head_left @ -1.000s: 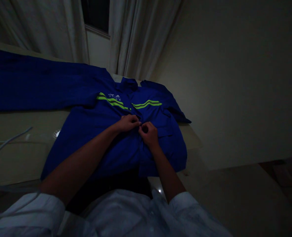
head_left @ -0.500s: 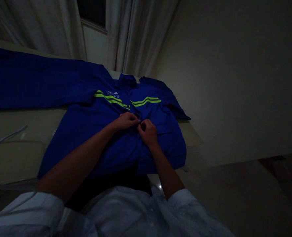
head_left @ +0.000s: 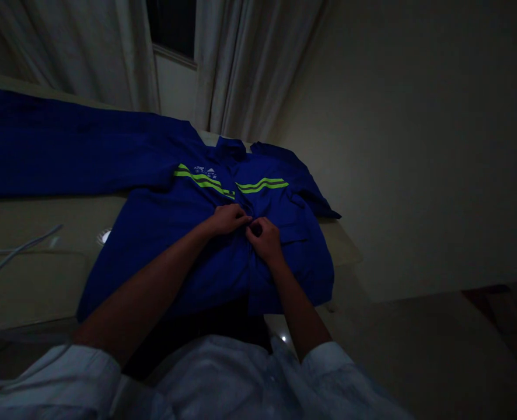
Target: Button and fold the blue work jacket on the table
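A blue work jacket with yellow-green stripes across the chest and white lettering lies spread in front of me, collar away from me. Its left-hand sleeve stretches out to the side. Over the middle of the front, my left hand is closed in a pinch on the jacket's front edge. Close against it, my right hand also pinches the jacket cloth, thumb and forefinger curled together. The fingertips of both hands nearly meet. Whether a button sits between them is too dark and small to tell.
The jacket rests on a pale table. A light cable lies at the left, and a small white round object shows beside the jacket. Behind the table hang curtains; a bare wall rises on the right.
The view has shifted slightly, so everything appears a little further right and lower. Both hands keep their pinch at the jacket front, with only small finger movement.
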Action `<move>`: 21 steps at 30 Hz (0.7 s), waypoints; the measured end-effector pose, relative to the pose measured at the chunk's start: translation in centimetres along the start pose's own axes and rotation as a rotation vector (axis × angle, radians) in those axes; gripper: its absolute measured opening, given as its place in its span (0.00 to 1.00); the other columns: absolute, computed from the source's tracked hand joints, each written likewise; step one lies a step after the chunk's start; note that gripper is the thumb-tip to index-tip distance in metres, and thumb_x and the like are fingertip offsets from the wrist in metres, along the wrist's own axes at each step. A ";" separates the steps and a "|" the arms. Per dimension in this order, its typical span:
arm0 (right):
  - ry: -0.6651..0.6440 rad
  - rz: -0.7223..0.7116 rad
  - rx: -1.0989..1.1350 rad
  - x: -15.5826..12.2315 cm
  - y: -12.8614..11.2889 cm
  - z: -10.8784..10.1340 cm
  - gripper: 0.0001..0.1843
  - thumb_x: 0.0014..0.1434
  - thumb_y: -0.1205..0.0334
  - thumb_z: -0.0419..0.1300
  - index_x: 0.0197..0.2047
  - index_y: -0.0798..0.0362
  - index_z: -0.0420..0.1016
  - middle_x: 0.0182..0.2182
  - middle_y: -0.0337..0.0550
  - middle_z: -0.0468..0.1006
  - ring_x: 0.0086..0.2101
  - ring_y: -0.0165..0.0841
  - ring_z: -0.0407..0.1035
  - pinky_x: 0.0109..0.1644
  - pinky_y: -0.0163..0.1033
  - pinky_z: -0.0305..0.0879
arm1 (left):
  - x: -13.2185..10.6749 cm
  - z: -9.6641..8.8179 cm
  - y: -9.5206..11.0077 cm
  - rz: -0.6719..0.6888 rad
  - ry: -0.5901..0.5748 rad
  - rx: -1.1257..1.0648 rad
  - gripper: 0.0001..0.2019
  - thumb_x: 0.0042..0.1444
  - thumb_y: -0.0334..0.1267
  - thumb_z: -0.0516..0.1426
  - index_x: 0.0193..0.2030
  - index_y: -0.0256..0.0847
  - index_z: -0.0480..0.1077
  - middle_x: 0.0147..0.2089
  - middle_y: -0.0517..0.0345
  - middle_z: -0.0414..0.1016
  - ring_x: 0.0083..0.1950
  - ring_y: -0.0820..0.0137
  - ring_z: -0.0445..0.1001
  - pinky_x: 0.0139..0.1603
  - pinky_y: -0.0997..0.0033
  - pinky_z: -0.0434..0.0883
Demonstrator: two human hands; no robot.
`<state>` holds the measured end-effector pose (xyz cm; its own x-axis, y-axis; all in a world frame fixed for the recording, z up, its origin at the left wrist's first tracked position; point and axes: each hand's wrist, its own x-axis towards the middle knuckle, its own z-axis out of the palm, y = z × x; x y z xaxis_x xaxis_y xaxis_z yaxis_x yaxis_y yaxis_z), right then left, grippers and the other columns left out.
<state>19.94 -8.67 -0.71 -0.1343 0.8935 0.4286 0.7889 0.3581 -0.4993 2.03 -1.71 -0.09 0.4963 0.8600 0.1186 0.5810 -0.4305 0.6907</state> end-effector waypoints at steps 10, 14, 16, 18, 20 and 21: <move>0.091 0.017 -0.163 -0.5 -0.8 0.4 0.08 0.64 0.63 0.62 0.33 0.47 0.68 0.33 0.43 0.75 0.38 0.39 0.70 0.42 0.41 0.65 | -0.2 0.0 1.4 -0.059 0.079 -0.008 0.22 0.64 0.56 0.54 0.31 0.43 0.79 0.36 0.53 0.82 0.39 0.62 0.77 0.37 0.66 0.62; 0.115 0.014 -0.114 -0.4 -0.9 0.0 0.07 0.62 0.64 0.62 0.33 0.47 0.68 0.33 0.41 0.75 0.35 0.37 0.70 0.42 0.41 0.65 | -0.3 -0.1 0.9 -0.033 0.063 -0.080 0.25 0.64 0.59 0.52 0.31 0.43 0.78 0.32 0.56 0.79 0.37 0.64 0.76 0.36 0.67 0.63; 0.116 0.010 -0.084 -0.4 -0.9 -0.1 0.07 0.62 0.64 0.62 0.32 0.47 0.68 0.33 0.40 0.75 0.35 0.36 0.70 0.41 0.40 0.65 | -0.3 -0.2 0.8 -0.049 0.030 -0.103 0.23 0.63 0.59 0.53 0.32 0.43 0.78 0.32 0.57 0.80 0.36 0.64 0.77 0.36 0.67 0.64; 0.107 0.012 -0.063 -0.4 -0.8 -0.1 0.07 0.62 0.64 0.62 0.32 0.48 0.68 0.32 0.40 0.75 0.34 0.36 0.70 0.41 0.40 0.65 | -0.3 -0.2 0.8 -0.074 0.028 -0.103 0.22 0.61 0.59 0.55 0.32 0.43 0.78 0.32 0.58 0.80 0.37 0.63 0.78 0.37 0.67 0.64; 0.101 0.015 -0.061 -0.4 -0.8 0.0 0.08 0.62 0.64 0.62 0.32 0.48 0.67 0.32 0.40 0.74 0.34 0.36 0.70 0.41 0.40 0.65 | -0.3 -0.2 1.0 -0.092 0.043 -0.095 0.21 0.60 0.59 0.56 0.32 0.44 0.78 0.32 0.57 0.81 0.38 0.63 0.78 0.38 0.67 0.64; 0.102 0.017 -0.071 -0.4 -0.8 0.0 0.08 0.62 0.64 0.61 0.32 0.48 0.67 0.32 0.40 0.74 0.34 0.36 0.70 0.41 0.40 0.64 | -0.2 -0.1 1.1 -0.096 0.051 -0.090 0.21 0.60 0.59 0.56 0.31 0.44 0.77 0.32 0.57 0.81 0.38 0.63 0.78 0.38 0.67 0.63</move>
<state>19.33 -9.30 -0.51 -0.0617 0.8660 0.4962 0.8318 0.3194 -0.4540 2.48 -2.37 0.77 0.4068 0.9097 0.0834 0.5625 -0.3213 0.7618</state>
